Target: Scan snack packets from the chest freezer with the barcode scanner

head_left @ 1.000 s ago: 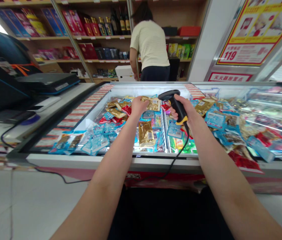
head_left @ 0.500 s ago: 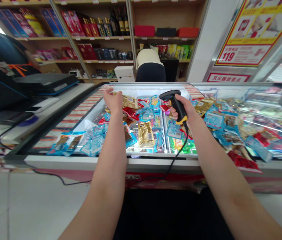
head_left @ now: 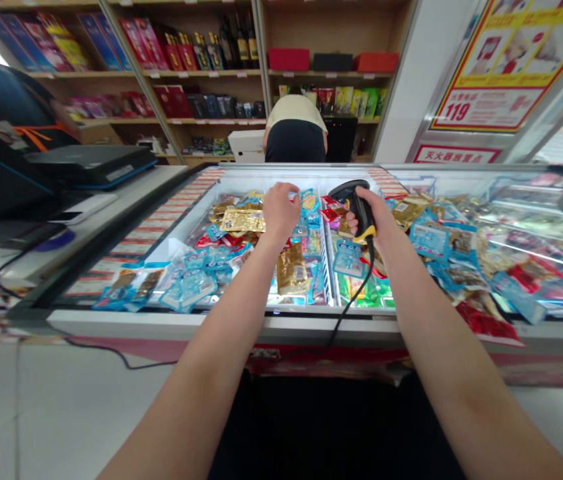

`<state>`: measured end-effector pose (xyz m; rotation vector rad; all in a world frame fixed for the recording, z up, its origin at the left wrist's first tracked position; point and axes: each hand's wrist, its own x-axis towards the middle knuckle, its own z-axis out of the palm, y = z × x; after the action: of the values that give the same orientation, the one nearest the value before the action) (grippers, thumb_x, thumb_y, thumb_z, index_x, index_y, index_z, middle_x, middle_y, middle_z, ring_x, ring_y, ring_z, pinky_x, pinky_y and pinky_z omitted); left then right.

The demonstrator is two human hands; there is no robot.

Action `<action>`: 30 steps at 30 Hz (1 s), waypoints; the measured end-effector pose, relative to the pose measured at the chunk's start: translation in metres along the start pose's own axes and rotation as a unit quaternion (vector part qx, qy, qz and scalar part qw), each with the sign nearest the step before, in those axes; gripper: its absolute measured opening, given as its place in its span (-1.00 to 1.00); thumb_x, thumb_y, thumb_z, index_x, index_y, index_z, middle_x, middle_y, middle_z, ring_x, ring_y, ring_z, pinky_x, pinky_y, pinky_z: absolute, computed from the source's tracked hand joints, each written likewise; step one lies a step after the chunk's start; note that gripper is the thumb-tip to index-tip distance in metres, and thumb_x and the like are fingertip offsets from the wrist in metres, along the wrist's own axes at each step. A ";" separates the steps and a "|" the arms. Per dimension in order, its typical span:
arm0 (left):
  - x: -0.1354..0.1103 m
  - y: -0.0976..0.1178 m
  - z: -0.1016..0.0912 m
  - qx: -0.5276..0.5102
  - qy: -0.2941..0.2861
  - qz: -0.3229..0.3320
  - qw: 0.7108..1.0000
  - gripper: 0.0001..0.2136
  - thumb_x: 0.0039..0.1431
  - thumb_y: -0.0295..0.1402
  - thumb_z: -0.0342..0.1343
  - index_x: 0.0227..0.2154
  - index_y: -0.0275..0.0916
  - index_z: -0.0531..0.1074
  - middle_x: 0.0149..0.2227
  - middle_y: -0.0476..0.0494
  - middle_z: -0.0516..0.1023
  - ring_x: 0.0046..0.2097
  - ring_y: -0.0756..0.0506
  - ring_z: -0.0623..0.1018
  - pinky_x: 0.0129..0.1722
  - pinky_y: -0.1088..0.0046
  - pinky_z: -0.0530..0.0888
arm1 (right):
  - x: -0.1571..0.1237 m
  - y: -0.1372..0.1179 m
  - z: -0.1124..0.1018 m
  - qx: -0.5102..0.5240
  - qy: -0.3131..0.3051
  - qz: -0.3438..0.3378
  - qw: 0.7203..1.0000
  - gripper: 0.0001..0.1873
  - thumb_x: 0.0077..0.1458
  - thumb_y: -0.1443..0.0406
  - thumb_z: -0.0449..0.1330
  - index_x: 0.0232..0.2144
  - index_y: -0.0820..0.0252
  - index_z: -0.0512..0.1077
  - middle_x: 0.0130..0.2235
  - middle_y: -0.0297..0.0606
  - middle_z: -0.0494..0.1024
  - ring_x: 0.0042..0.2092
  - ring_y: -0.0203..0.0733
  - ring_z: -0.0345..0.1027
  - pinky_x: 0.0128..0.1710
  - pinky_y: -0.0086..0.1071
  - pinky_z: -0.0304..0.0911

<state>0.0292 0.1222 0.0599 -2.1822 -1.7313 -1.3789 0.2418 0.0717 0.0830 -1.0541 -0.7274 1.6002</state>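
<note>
My left hand hangs over the middle of a glass-topped chest freezer, its fingers curled down just above the snack packets. Whether it holds anything is hidden behind the fingers. A flat gold foil packet lies just left of that hand. My right hand grips a black handheld barcode scanner with yellow trim, its nose pointing left. Its black cord drops over the freezer's front edge. Blue packets lie heaped at the near left.
A person bends over at the wooden shelves of boxes and bottles behind the freezer. On the left, a counter carries a black flat device. More packets lie under glass to the right.
My left hand has moved right, from the freezer's far left to its middle. The person at the back is bending lower. The scanner stays in my right hand.
</note>
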 end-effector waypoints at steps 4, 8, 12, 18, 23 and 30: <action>-0.011 0.022 0.033 0.030 -0.132 0.082 0.987 -0.76 0.26 -0.42 0.03 -0.09 -0.20 0.53 0.02 -0.21 0.55 0.08 -0.17 0.49 0.15 0.27 0.37 | -0.001 -0.003 0.001 0.016 0.058 -0.004 0.998 -0.62 0.32 0.06 0.04 -0.39 0.22 0.39 -0.67 -0.31 0.35 -0.69 -0.33 0.17 -0.75 -0.51 0.15; -0.009 0.040 0.056 0.078 -0.198 0.064 0.975 -0.71 0.35 -0.34 -0.06 -0.05 -0.23 0.53 0.03 -0.26 0.56 0.11 -0.19 0.49 0.14 0.28 0.37 | 0.000 -0.004 0.000 0.031 0.085 -0.017 0.996 -0.63 0.32 0.06 0.05 -0.39 0.20 0.37 -0.67 -0.33 0.33 -0.68 -0.31 0.18 -0.75 -0.50 0.15; -0.007 0.050 0.076 0.123 -0.224 0.012 0.967 -0.64 0.36 -0.18 -0.05 -0.04 -0.30 0.51 0.00 -0.37 0.57 0.12 -0.26 0.49 0.13 0.22 0.38 | 0.001 -0.005 -0.002 0.036 0.094 -0.023 0.995 -0.63 0.32 0.06 0.05 -0.41 0.18 0.35 -0.68 -0.35 0.31 -0.69 -0.30 0.18 -0.75 -0.47 0.14; -0.006 0.046 0.083 0.116 -0.235 -0.038 0.964 -0.53 0.17 -0.12 0.21 0.05 -0.32 0.47 0.12 -0.44 0.48 0.20 -0.32 0.40 0.11 0.22 0.39 | 0.001 -0.004 -0.001 0.041 0.097 -0.040 0.994 -0.64 0.32 0.07 0.05 -0.43 0.16 0.33 -0.69 -0.35 0.31 -0.69 -0.30 0.19 -0.75 -0.47 0.16; -0.002 0.039 0.069 0.077 -0.260 -0.028 0.962 -0.74 0.12 -0.26 0.25 -0.15 -0.24 0.59 -0.07 -0.31 0.59 0.12 -0.25 0.48 0.17 0.24 0.33 | 0.001 -0.002 0.000 0.034 0.086 -0.052 0.994 -0.63 0.29 0.02 0.10 -0.40 0.17 0.37 -0.69 -0.36 0.31 -0.70 -0.30 0.17 -0.74 -0.46 0.17; -0.006 0.040 0.065 0.054 -0.277 -0.052 0.958 -0.75 0.21 -0.18 0.14 -0.16 -0.21 0.55 -0.08 -0.27 0.61 0.02 -0.22 0.55 0.01 0.31 0.43 | 0.001 0.000 0.000 0.031 0.073 -0.044 0.996 -0.63 0.32 0.04 0.05 -0.39 0.17 0.36 -0.68 -0.33 0.35 -0.68 -0.30 0.18 -0.74 -0.48 0.17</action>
<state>0.1006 0.1367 0.0353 -2.6149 -2.0430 -0.6879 0.2417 0.0732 0.0830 -1.0682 -0.6139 1.4454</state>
